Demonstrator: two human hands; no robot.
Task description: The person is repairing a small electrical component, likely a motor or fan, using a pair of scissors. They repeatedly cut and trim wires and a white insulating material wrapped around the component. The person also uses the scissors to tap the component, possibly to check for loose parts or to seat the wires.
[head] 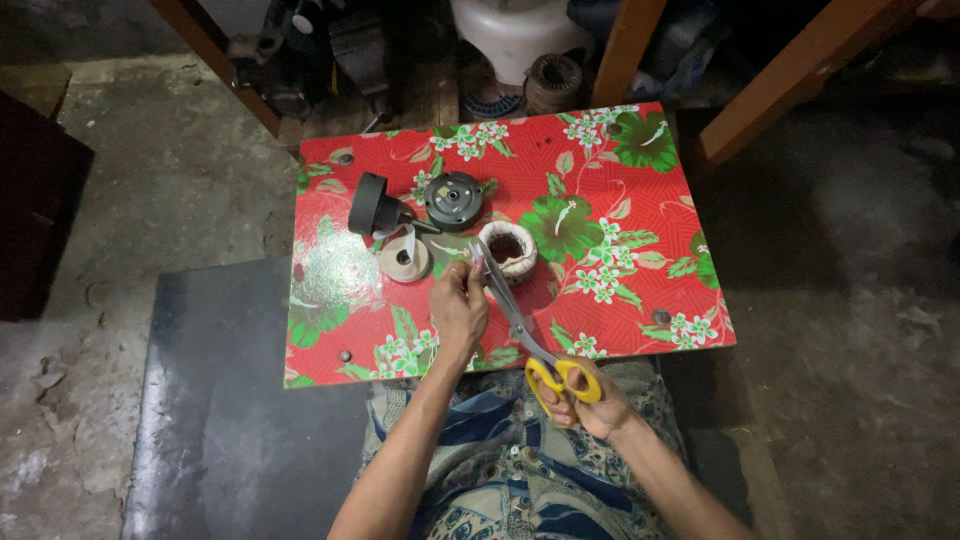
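- Fingers of the right hand (590, 400) are poked through the yellow loops of the scissors (520, 325), curled snug around them, down near the person's lap.
- Long grey blades reach up from that hand to the left hand (458, 305), and they look a little bit apart at the tip, right beside the pinch.
- Left fingers are pressed together on a small pale strip (474, 264), maybe paper or tape. It is too small for me to tell which.
- That pinch sits just beside the round coil (507, 250), a ring wrapped in white with a dark hole in the middle. I cannot tell if the strip is joined to the coil.
- I think the cutting is just at its start: the strip looks whole, and I see no snipped bits lying about.
- The coil already has white wrap around most of it, so some wrapping looks done.
- Near by on the red flowered board (640, 300) lie a roll of pale tape (404, 259), a dark round cover (453, 199) and a black cap (368, 205). Nobody is touching those.
- The board rests in front of the person's knees, over a dark mat (215, 400) on the grey floor (850, 250).
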